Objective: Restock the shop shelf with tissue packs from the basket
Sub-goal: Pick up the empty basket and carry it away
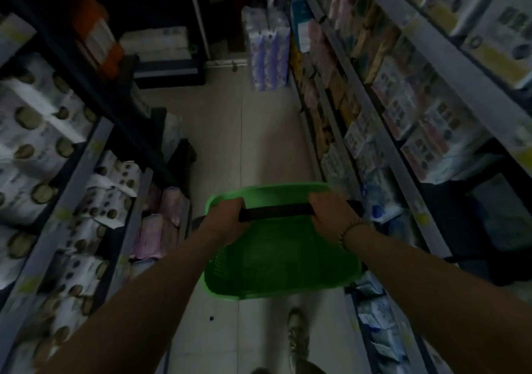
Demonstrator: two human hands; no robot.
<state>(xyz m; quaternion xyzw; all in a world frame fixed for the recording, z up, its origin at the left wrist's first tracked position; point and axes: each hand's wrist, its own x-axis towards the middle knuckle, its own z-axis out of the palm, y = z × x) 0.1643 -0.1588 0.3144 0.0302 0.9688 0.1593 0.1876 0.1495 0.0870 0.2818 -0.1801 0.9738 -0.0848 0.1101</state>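
A green plastic basket (283, 261) hangs above the aisle floor in front of me, carried by its black handle (275, 212). My left hand (229, 219) grips the handle's left end and my right hand (331, 212) grips its right end. No tissue packs show inside the basket; its bottom looks bare. Tissue packs (414, 106) fill the grey shelves on the right. White paper-roll packs (37, 120) and pink packs (155, 230) fill the shelves on the left.
The narrow tiled aisle (244, 132) runs ahead between the two shelf rows. Tall purple-and-white roll packs (269, 54) stand on the floor at the far right. A dark low stand (169, 71) holds white packs at the far end. My shoe (298, 333) is below the basket.
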